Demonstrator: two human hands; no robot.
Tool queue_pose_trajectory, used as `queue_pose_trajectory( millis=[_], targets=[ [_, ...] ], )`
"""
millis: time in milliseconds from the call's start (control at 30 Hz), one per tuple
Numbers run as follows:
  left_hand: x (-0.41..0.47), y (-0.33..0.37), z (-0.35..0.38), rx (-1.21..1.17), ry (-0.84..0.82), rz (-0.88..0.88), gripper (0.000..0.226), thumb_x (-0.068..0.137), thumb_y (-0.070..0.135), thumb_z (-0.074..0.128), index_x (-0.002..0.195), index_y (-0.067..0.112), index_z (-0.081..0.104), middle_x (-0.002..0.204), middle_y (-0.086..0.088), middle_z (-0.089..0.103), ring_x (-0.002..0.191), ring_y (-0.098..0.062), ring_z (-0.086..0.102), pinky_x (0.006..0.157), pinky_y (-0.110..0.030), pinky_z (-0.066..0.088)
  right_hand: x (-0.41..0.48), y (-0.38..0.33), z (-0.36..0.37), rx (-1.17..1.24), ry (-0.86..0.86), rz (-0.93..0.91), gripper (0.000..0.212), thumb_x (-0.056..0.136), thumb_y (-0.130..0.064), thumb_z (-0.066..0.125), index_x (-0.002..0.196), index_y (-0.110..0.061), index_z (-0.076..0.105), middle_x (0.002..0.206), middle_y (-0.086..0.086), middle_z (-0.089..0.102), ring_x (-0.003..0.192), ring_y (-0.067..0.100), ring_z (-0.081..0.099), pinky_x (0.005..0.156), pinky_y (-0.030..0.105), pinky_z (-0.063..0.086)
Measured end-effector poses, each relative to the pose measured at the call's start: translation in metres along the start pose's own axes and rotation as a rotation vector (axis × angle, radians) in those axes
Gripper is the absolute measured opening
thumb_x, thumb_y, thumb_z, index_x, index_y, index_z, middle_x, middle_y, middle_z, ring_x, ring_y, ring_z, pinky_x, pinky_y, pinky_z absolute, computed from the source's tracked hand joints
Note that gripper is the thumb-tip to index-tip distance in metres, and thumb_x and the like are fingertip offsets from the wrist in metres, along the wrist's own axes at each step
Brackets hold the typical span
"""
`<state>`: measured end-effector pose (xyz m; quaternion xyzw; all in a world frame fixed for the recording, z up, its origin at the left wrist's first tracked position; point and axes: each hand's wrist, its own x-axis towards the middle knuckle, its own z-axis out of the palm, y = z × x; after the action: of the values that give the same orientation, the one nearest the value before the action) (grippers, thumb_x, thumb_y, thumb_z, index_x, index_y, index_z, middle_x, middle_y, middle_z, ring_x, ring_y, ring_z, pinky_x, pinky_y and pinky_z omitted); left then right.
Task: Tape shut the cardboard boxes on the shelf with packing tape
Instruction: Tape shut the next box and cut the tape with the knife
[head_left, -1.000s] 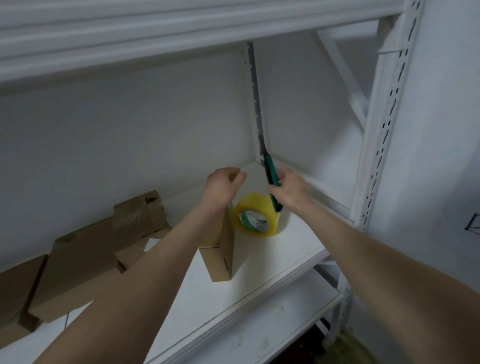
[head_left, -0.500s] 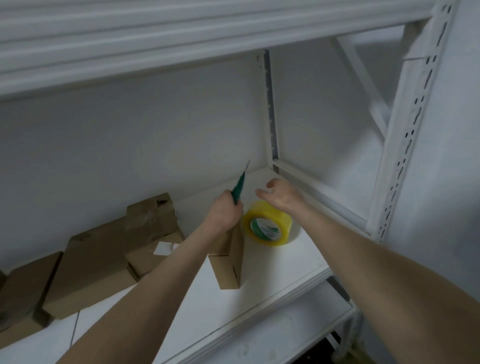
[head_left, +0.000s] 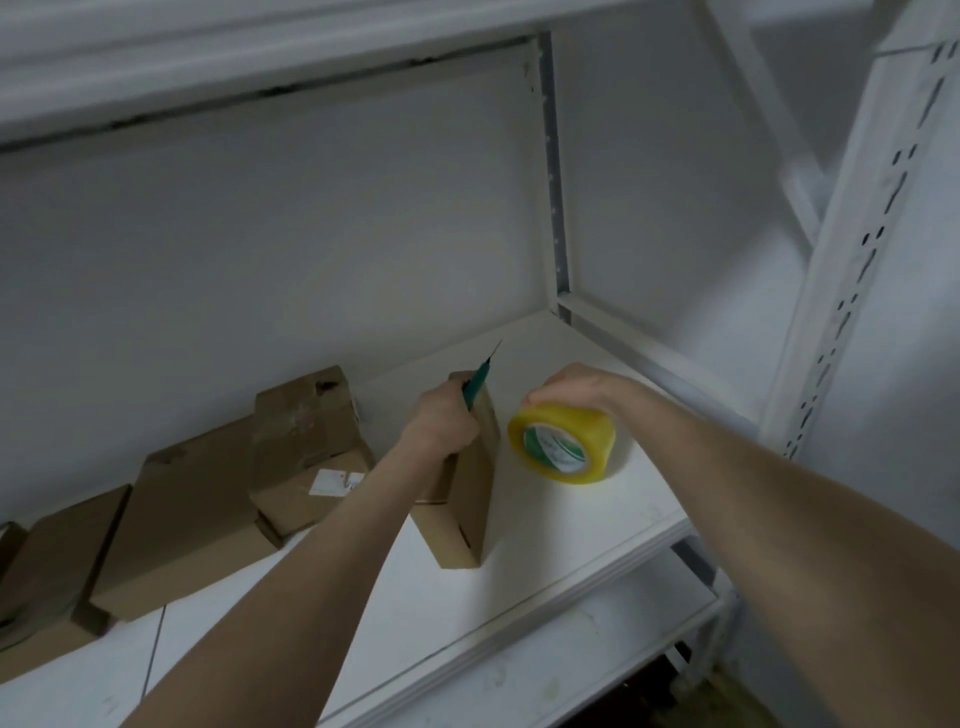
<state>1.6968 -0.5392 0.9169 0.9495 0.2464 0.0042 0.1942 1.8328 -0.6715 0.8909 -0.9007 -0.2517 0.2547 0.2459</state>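
Observation:
A narrow cardboard box (head_left: 467, 499) stands on end on the white shelf (head_left: 545, 561). My left hand (head_left: 441, 418) rests at its top and grips a green utility knife (head_left: 477, 387), blade pointing up and away. Right of the box stands a yellow roll of packing tape (head_left: 563, 441) with a green and white core label. My right hand (head_left: 571, 384) grips the roll from above.
Several more cardboard boxes (head_left: 306, 441) lie in a row along the shelf to the left, one with a white label. A white upright (head_left: 857, 249) with slots rises at the right, and an upper shelf beam (head_left: 260, 57) hangs overhead. A lower shelf (head_left: 571, 665) shows below.
The green knife passed from my right hand to my left hand. My right hand then came down onto the top of the tape roll and closed on it.

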Motion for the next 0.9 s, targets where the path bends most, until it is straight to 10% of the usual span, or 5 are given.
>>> queue_pose_trajectory(
  millis=[667, 900],
  targets=[
    [-0.002, 0.003, -0.003, 0.005, -0.068, 0.015, 0.061, 0.082, -0.002, 0.05, 0.141, 0.013, 0.038, 0.088, -0.005, 0.049, 0.077, -0.022, 0.054, 0.048, -0.022, 0.042, -0.007, -0.027, -0.007, -0.158, -0.093, 0.076, 0.028, 0.083, -0.037, 0.056, 0.095, -0.012, 0.057, 0.087, 0.013, 0.059, 0.09, 0.031, 0.062, 0.079, 0.036, 0.05],
    [0.0, -0.001, -0.006, 0.013, -0.082, 0.016, 0.059, 0.083, -0.002, 0.049, 0.139, 0.014, 0.04, 0.083, -0.003, 0.049, 0.068, -0.019, 0.053, 0.05, -0.025, 0.045, -0.004, -0.009, -0.004, -0.205, -0.049, 0.093, 0.052, 0.076, -0.055, 0.066, 0.108, -0.015, 0.055, 0.109, 0.011, 0.061, 0.1, 0.032, 0.062, 0.093, 0.043, 0.052]
  ],
)
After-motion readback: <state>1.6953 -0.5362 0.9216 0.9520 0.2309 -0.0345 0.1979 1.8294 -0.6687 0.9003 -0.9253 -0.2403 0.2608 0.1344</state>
